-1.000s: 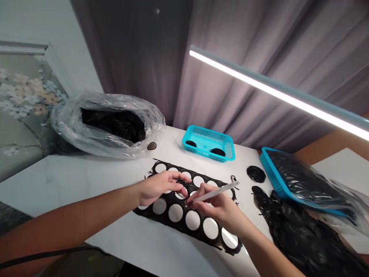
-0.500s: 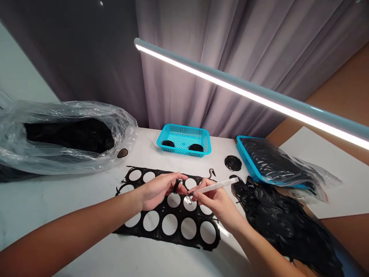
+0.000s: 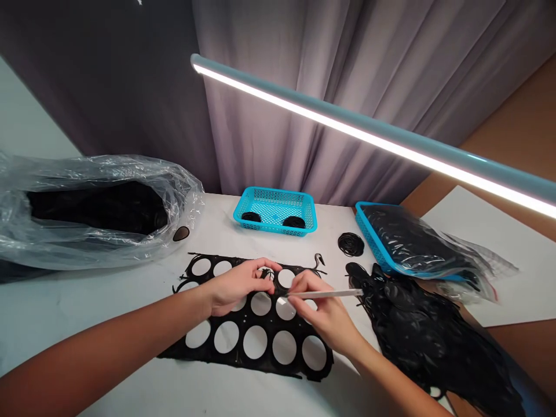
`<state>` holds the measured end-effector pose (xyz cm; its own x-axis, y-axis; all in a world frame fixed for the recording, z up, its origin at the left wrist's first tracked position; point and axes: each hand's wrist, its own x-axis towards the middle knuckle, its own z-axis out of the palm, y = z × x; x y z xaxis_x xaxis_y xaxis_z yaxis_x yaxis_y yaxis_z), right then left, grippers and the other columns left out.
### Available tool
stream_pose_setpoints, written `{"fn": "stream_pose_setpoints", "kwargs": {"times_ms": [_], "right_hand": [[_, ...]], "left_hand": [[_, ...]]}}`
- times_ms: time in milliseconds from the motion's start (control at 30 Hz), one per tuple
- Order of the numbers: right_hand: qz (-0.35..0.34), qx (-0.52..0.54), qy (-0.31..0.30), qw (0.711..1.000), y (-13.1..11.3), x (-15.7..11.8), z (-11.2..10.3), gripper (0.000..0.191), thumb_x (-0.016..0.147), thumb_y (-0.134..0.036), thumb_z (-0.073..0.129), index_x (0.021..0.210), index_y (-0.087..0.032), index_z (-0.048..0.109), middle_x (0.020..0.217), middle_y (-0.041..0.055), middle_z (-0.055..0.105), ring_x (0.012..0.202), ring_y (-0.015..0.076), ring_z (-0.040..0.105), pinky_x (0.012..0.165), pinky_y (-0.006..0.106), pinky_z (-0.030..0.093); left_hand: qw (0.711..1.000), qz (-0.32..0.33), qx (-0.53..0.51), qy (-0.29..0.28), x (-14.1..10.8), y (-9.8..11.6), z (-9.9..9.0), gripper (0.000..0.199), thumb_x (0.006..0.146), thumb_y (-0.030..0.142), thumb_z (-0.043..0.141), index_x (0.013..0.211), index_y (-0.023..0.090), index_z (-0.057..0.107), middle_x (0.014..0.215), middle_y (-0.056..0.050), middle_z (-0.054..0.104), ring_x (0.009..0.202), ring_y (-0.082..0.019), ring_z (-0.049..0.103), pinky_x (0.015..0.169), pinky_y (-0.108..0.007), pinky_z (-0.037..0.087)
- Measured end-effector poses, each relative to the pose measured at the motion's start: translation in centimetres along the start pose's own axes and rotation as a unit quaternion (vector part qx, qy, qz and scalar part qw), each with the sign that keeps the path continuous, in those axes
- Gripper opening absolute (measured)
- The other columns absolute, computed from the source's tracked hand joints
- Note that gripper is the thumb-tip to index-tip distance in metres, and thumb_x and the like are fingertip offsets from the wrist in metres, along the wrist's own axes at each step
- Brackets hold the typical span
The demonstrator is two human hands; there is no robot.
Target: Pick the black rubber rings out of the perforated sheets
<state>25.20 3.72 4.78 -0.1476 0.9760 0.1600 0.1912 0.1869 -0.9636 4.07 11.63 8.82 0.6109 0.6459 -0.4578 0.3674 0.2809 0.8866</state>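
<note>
A black rubber sheet [image 3: 248,317] with rows of round holes lies flat on the white table, under both hands. My left hand [image 3: 237,285] is above its upper middle, thumb and fingers curled around a small bunch of thin black rings [image 3: 267,274]. Close by on the right, my right hand [image 3: 319,301] pinches a slim white pen-like tool [image 3: 339,293], its back end pointing right. The tool's tip is near the sheet between the hands, partly hidden by the fingers.
Behind the sheet is a blue basket [image 3: 274,231] with two black ring bundles. Another black ring bundle [image 3: 351,244] lies to its right. A black rubber pile [image 3: 421,324] and bagged sheets [image 3: 417,240] in a blue tray are right; an open plastic bag [image 3: 99,255] is left.
The white tool has turned from slanting to nearly level, and my right hand has tilted with it. My left fingers have spread a little around the black rings. The view has shifted slightly.
</note>
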Motion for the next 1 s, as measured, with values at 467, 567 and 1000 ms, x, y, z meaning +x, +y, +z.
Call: {"fn": "stream_pose_setpoints", "kwargs": {"times_ms": [467, 567, 1000], "right_hand": [[-0.05, 0.112, -0.075, 0.99, -0.3, 1.0, 1.5, 0.045, 0.091, -0.07, 0.05, 0.091, -0.026, 0.045, 0.145, 0.0156, 0.056, 0.126, 0.0302, 0.056, 0.101, 0.046, 0.044], [-0.057, 0.122, -0.059, 0.989, 0.1, 1.3, 1.5, 0.042, 0.087, -0.056, 0.068, 0.085, -0.026, 0.039, 0.136, 0.0124, 0.06, 0.115, 0.026, 0.062, 0.097, 0.041, 0.046], [0.071, 0.235, -0.001, 0.969, 0.7, 4.1, 2.9, 0.051, 0.074, -0.042, 0.083, 0.073, -0.023, 0.036, 0.082, -0.0024, 0.065, 0.07, 0.0143, 0.054, 0.066, 0.028, 0.038]], "left_hand": [[0.885, 0.105, 0.402, -0.208, 0.7, 5.3, -0.3, 0.029, 0.062, 0.011, 0.064, 0.067, 0.036, 0.076, 0.073, 0.002, 0.069, 0.078, -0.025, 0.06, 0.092, -0.044, 0.035], [0.927, 0.087, 0.311, -0.192, 0.5, 6.4, -0.8, 0.02, 0.071, 0.016, 0.061, 0.077, 0.029, 0.075, 0.097, 0.001, 0.07, 0.09, -0.024, 0.061, 0.086, -0.037, 0.04], [0.994, 0.04, 0.103, 0.006, -0.4, 3.5, -2.0, 0.045, 0.078, 0.026, 0.064, 0.12, 0.024, 0.048, 0.094, 0.002, 0.067, 0.093, -0.019, 0.06, 0.091, -0.036, 0.038]]}}
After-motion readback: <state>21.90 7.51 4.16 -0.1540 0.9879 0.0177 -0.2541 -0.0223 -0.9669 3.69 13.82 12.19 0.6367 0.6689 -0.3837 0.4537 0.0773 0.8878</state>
